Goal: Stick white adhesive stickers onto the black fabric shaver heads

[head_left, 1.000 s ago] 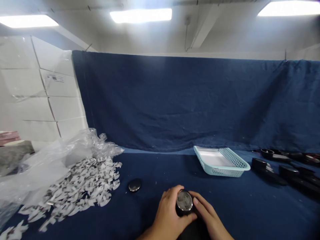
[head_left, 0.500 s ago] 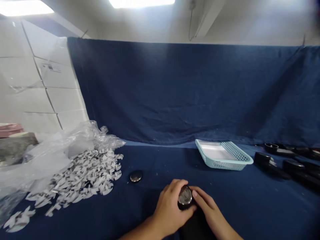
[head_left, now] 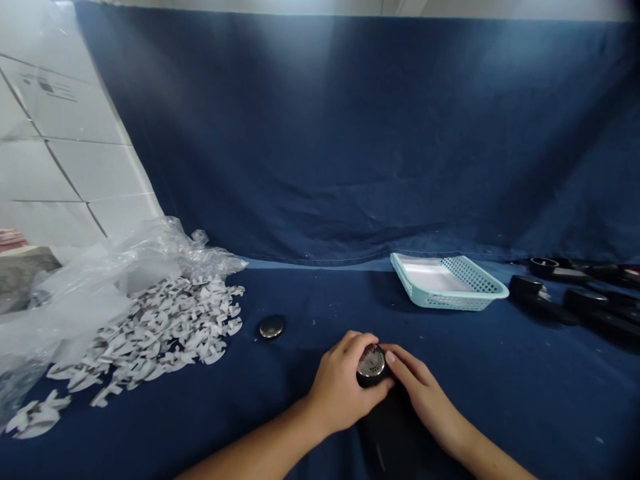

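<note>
A black hand-held device [head_left: 387,427] lies on the blue cloth in front of me, its round head with a perforated metal cap [head_left: 371,361] facing up. My left hand [head_left: 343,390] curls around the left side of that head, thumb and fingers closed on it. My right hand [head_left: 423,397] grips the head from the right, fingertips touching the cap's rim. A separate round metal cap [head_left: 271,327] rests on the cloth to the left of my hands.
A heap of small white cut-out pieces [head_left: 160,333] and a crumpled clear plastic bag [head_left: 90,287] lie at the left. A light blue mesh basket [head_left: 447,283] stands at the back right. Several black devices [head_left: 575,297] lie at the far right. White cartons [head_left: 55,153] are stacked behind.
My view has tilted downward, so the ceiling lights are gone and my forearms show. Both hands stay closed on the device's head in about the same place.
</note>
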Available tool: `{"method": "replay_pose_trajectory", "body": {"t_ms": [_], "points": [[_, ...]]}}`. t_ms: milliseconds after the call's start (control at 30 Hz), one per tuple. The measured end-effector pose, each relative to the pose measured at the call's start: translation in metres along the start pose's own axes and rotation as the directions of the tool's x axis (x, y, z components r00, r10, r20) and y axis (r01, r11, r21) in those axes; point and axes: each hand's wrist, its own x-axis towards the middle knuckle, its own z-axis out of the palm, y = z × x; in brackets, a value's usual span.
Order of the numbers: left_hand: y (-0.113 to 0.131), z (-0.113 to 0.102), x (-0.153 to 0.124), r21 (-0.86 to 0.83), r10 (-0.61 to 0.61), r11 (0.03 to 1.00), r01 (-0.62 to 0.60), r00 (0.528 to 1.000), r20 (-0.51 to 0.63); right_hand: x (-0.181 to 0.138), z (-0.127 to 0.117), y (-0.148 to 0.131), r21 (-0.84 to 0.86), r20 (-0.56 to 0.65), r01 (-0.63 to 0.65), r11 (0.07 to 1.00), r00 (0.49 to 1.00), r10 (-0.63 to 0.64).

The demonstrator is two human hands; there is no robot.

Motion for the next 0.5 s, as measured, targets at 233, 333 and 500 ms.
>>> {"method": "replay_pose_trajectory", "body": {"t_ms": [233,333,500], "points": [[0.0005,-0.0005,0.0008,-0.006,-0.012,1.0,0.012,1.0,0.02,-0.0012,0.0008,-0.0037,-0.007,0.014,0.007,1.0,1.0,-0.007],[0.0006,0.0,0.0006,-0.009,-0.01,1.0,0.01,1.0,0.015,-0.0014,0.001,-0.004,-0.021,0.011,0.011,1.0,1.0,-0.011],[-0.0003,0.0004,-0.0005,-0.007,0.001,1.0,-0.001,1.0,0.006,-0.0029,0.0004,-0.0043,-0.005,0.023,0.012,1.0,1.0,-0.012]]}}
